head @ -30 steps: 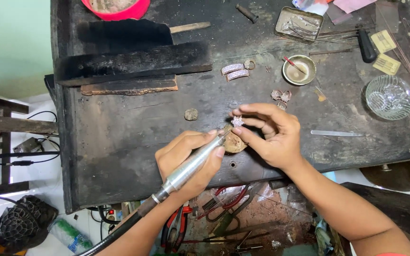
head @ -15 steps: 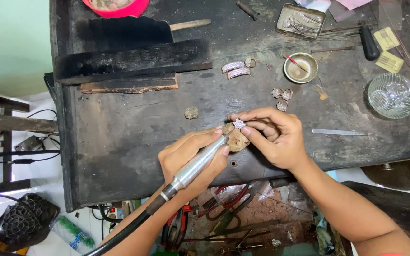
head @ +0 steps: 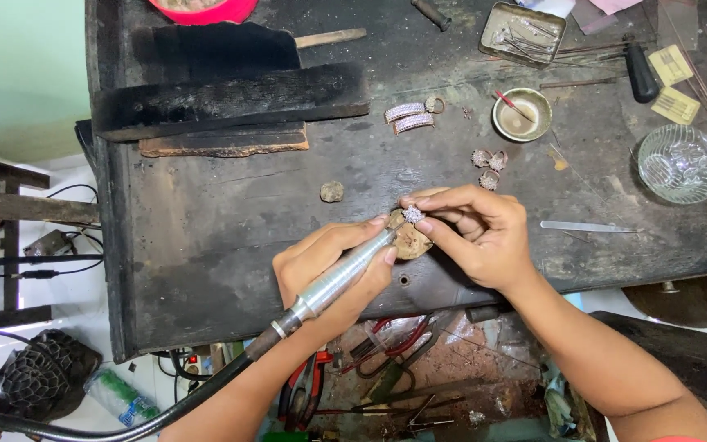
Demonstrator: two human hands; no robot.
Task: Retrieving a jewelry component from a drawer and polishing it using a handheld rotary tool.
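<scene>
My left hand (head: 321, 266) grips a silver rotary handpiece (head: 339, 276) with a black flexible shaft trailing down to the left. Its tip touches a small sparkling silver ring (head: 412, 214) pinched between the thumb and fingers of my right hand (head: 472, 233). The ring rests against a worn wooden bench peg (head: 412, 242) at the front edge of the dark workbench (head: 222, 245).
Two silver bands (head: 409, 117) and several small jewelled pieces (head: 488, 164) lie behind my hands. A small brass bowl (head: 521, 115), a metal tin (head: 523, 33), a glass dish (head: 681, 162), a metal file (head: 587, 226) and dark wood blocks (head: 231, 102) sit around. Pliers (head: 304, 385) lie below the bench.
Both hands shifted slightly right along the bench edge, and the handpiece tip has come onto the ring. The grips are the same.
</scene>
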